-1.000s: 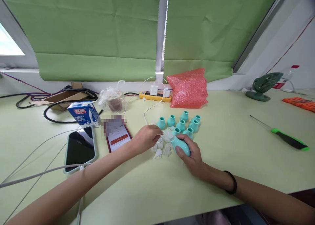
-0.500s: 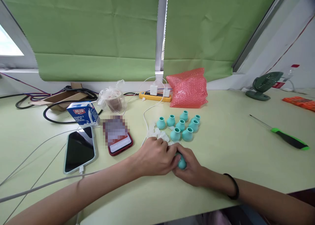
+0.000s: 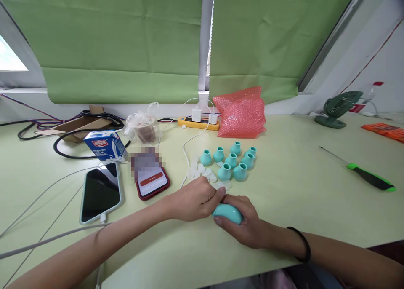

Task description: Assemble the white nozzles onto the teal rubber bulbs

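A glossy turquoise rubber bulb (image 3: 229,213) lies on its side in my right hand (image 3: 251,223), squeezed between thumb and fingers. My left hand (image 3: 194,200) is closed against the bulb's left end, thumb on top. Its curled fingers hide whatever they grip, along with that end of the bulb. Just beyond my hands, several matching turquoise bulbs (image 3: 231,160) stand with their open necks up. Small translucent whitish plastic pieces (image 3: 202,169) lie scattered beside them, partly behind my left hand.
Left of my hands are a red-cased phone (image 3: 153,183), a charging phone (image 3: 101,192) and a blue milk carton (image 3: 105,146). At the back stand a yellow power strip (image 3: 186,123) and a pink bubble-wrap bag (image 3: 241,118). A screwdriver (image 3: 370,177) and a green fan (image 3: 341,105) are rightward.
The bulb has turned more sideways and shows more of its surface. My right hand has lowered slightly and loosened around it, and my left hand has shifted a little left.
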`<state>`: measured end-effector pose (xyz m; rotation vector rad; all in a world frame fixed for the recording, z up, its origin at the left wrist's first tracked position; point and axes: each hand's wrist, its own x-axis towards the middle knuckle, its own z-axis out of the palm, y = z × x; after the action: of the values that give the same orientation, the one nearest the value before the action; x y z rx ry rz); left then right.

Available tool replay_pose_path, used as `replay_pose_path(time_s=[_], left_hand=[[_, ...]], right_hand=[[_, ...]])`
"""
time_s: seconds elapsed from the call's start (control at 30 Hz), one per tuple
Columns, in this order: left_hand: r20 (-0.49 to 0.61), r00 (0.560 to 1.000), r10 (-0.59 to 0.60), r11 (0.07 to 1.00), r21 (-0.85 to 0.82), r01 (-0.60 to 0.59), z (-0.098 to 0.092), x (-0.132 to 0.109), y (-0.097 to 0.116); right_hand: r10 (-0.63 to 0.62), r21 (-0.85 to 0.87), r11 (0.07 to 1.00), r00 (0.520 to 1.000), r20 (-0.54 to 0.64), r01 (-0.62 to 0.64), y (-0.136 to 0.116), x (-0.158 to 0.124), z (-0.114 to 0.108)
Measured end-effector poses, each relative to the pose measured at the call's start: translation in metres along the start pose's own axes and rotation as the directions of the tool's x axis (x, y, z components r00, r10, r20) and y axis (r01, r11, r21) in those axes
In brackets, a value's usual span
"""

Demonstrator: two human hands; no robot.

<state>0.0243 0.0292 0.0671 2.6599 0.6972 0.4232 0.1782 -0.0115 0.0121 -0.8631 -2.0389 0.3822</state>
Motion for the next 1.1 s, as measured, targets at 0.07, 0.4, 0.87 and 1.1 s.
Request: replay_pose_path(time_s=[0.07, 0.4, 0.87, 1.1], left_hand=[[0.034, 0.998, -0.060, 0.967, -0.245, 0.066, -0.003, 0.001, -0.003], [-0.226, 0.922, -0.313, 0.915, 0.189, 0.357, -0.004, 0.006, -0.034], [-0.157, 0.953, -0.260, 0.911, 0.288, 0.296, 0.006, 0.005, -0.049], [-0.110, 0.976, -0.188, 0.967, 0.151, 0.203, 0.001, 0.003, -0.055]], right_hand=[[-0.112, -0.044, 0.992, 0.992, 0.066, 0.115, -0.001, 0.001, -0.004], [-0.217, -0.142, 0.960, 0.960, 0.178, 0.243, 0.004, 0.005, -0.007], [0.150, 0.044, 0.987, 0.985, 0.083, -0.154, 0.012, 0.012, -0.003], [0.062, 0.172, 0.983, 0.998, 0.009, -0.063, 0.013, 0.009, -0.009]])
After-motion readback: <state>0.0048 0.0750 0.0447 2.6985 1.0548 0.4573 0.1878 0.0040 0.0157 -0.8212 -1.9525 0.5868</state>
